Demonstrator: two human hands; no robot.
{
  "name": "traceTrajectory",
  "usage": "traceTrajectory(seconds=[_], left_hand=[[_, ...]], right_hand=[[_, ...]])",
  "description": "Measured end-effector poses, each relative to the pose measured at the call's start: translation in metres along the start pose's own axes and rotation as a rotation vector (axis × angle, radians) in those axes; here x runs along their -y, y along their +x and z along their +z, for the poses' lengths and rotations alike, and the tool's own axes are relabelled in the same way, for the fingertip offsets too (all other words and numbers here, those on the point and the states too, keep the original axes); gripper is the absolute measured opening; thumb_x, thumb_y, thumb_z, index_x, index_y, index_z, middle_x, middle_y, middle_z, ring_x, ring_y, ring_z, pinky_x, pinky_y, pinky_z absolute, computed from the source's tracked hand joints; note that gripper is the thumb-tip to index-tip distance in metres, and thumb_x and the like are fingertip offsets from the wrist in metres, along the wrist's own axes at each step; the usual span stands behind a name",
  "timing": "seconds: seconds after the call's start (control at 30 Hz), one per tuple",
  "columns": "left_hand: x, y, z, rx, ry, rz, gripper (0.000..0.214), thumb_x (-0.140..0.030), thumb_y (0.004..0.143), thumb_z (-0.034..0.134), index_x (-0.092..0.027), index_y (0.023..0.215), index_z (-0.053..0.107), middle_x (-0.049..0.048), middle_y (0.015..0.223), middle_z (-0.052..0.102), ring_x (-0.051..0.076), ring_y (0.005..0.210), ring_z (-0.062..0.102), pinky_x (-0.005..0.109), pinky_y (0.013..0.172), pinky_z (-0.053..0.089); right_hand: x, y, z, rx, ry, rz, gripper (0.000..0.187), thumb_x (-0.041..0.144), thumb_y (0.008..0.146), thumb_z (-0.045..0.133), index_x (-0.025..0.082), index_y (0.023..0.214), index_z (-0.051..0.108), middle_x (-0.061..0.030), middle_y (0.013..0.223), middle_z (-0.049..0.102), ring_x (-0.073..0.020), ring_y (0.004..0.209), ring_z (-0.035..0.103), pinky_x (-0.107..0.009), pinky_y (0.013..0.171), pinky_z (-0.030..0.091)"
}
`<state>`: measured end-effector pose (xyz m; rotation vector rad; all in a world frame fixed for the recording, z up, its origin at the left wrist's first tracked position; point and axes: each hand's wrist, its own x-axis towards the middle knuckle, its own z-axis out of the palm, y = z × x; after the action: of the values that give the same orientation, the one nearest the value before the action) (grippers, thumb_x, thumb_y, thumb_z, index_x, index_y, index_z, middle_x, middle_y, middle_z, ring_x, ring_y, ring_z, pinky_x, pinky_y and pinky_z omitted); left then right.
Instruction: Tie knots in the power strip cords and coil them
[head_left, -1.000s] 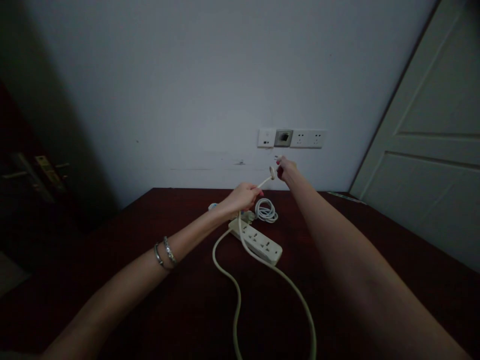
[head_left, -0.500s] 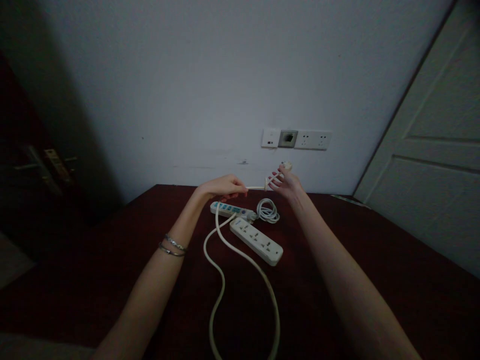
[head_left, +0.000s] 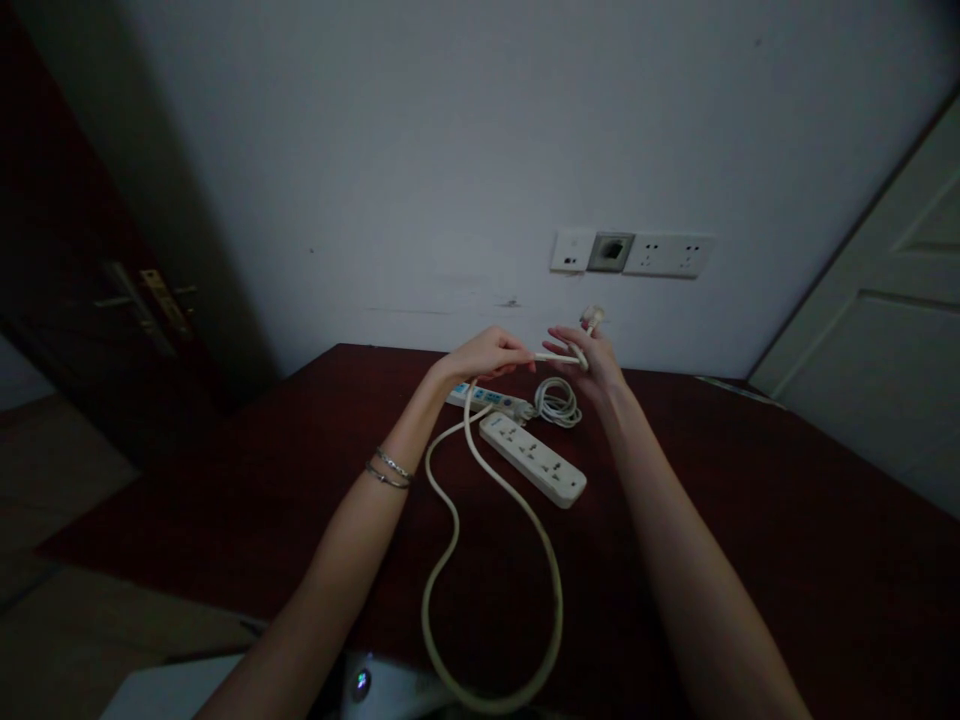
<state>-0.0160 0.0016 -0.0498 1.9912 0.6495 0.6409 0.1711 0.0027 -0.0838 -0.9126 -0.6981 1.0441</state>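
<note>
My left hand [head_left: 491, 355] pinches a white power cord [head_left: 495, 465] between thumb and fingers above the table. A short stretch of that cord runs across to my right hand [head_left: 602, 368], where it bends in a small loop against the palm. My right fingers curl loosely about it, some of them apart. Just above this hand the cord's plug [head_left: 592, 316] sticks up. Below both hands lies a white power strip [head_left: 532, 460]. Behind it is a second strip with blue sockets [head_left: 491, 398], partly hidden by my left hand, beside a coiled white cable [head_left: 556, 402].
A dark red table [head_left: 337, 430] stands against the wall, where a row of wall sockets [head_left: 667, 255] is mounted. The cord's long loop reaches the table's near edge. A white object with a lit button [head_left: 362, 684] sits at the bottom. Doors flank both sides.
My left hand has come closer to my right hand, shortening the cord between them. The cord now bends round at the right palm, and the plug points upward. The camera view has shifted.
</note>
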Motion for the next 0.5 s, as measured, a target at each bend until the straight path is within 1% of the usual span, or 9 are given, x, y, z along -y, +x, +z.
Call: traceTrajectory(seconds=[0.1, 0.13, 0.2, 0.27, 0.33, 0.4, 0.5], left_hand=[[0.002, 0.006, 0.003, -0.097, 0.004, -0.012, 0.019, -0.023, 0.078, 0.056, -0.013, 0.066, 0.067, -0.0055, 0.040, 0.032, 0.003, 0.034, 0.022, 0.019, 0.038, 0.011], [0.004, 0.008, 0.004, -0.131, 0.005, -0.016, 0.019, -0.022, 0.078, 0.056, -0.013, 0.066, 0.067, -0.0057, 0.040, 0.032, 0.003, 0.035, 0.022, 0.019, 0.039, 0.011], [0.009, 0.012, 0.005, -0.189, -0.013, 0.001, 0.018, -0.022, 0.078, 0.057, -0.013, 0.066, 0.067, -0.0060, 0.041, 0.032, 0.003, 0.036, 0.023, 0.019, 0.040, 0.012], [0.014, 0.016, 0.007, -0.209, -0.058, 0.034, 0.017, -0.022, 0.078, 0.057, -0.013, 0.067, 0.066, -0.0063, 0.041, 0.032, 0.002, 0.036, 0.023, 0.020, 0.040, 0.012], [0.018, 0.018, 0.010, -0.189, -0.107, 0.044, 0.017, -0.023, 0.079, 0.057, -0.013, 0.069, 0.066, -0.0065, 0.042, 0.032, 0.002, 0.036, 0.023, 0.020, 0.040, 0.013], [0.020, 0.017, 0.013, -0.145, -0.145, 0.027, 0.016, -0.024, 0.080, 0.057, -0.014, 0.071, 0.066, -0.0065, 0.042, 0.033, 0.003, 0.035, 0.025, 0.020, 0.039, 0.014], [0.019, 0.013, 0.019, -0.062, -0.185, -0.023, 0.012, -0.021, 0.078, 0.060, -0.014, 0.069, 0.064, -0.0058, 0.041, 0.036, 0.003, 0.036, 0.029, 0.019, 0.040, 0.018]], right_hand=[[0.000, 0.000, -0.001, 0.079, 0.023, 0.018, 0.041, 0.009, 0.062, 0.067, 0.023, 0.094, 0.045, 0.0008, 0.078, 0.066, -0.0154, 0.062, 0.065, -0.021, 0.042, 0.050], [0.000, 0.001, 0.000, 0.074, 0.041, 0.021, 0.036, 0.009, 0.063, 0.065, 0.022, 0.091, 0.046, 0.0009, 0.074, 0.065, -0.0137, 0.057, 0.064, -0.018, 0.038, 0.046], [0.002, 0.002, 0.000, 0.034, 0.105, 0.038, 0.024, 0.011, 0.068, 0.062, 0.020, 0.084, 0.048, 0.0022, 0.065, 0.061, -0.0090, 0.047, 0.058, -0.012, 0.029, 0.034], [0.006, 0.003, 0.000, -0.013, 0.205, 0.054, 0.012, 0.014, 0.073, 0.058, 0.019, 0.078, 0.048, 0.0043, 0.057, 0.055, -0.0054, 0.040, 0.052, -0.011, 0.025, 0.024], [0.011, 0.003, 0.000, -0.069, 0.312, 0.056, 0.010, 0.015, 0.077, 0.054, 0.019, 0.072, 0.046, 0.0067, 0.051, 0.047, -0.0037, 0.038, 0.049, -0.010, 0.025, 0.021], [0.017, 0.002, -0.003, -0.119, 0.407, 0.025, 0.014, 0.014, 0.079, 0.051, 0.019, 0.069, 0.042, 0.0093, 0.046, 0.039, -0.0030, 0.036, 0.047, -0.011, 0.026, 0.022], [0.030, 0.000, -0.010, -0.144, 0.537, -0.016, 0.020, 0.012, 0.081, 0.047, 0.019, 0.065, 0.038, 0.0113, 0.043, 0.028, -0.0022, 0.033, 0.043, -0.011, 0.028, 0.024]])
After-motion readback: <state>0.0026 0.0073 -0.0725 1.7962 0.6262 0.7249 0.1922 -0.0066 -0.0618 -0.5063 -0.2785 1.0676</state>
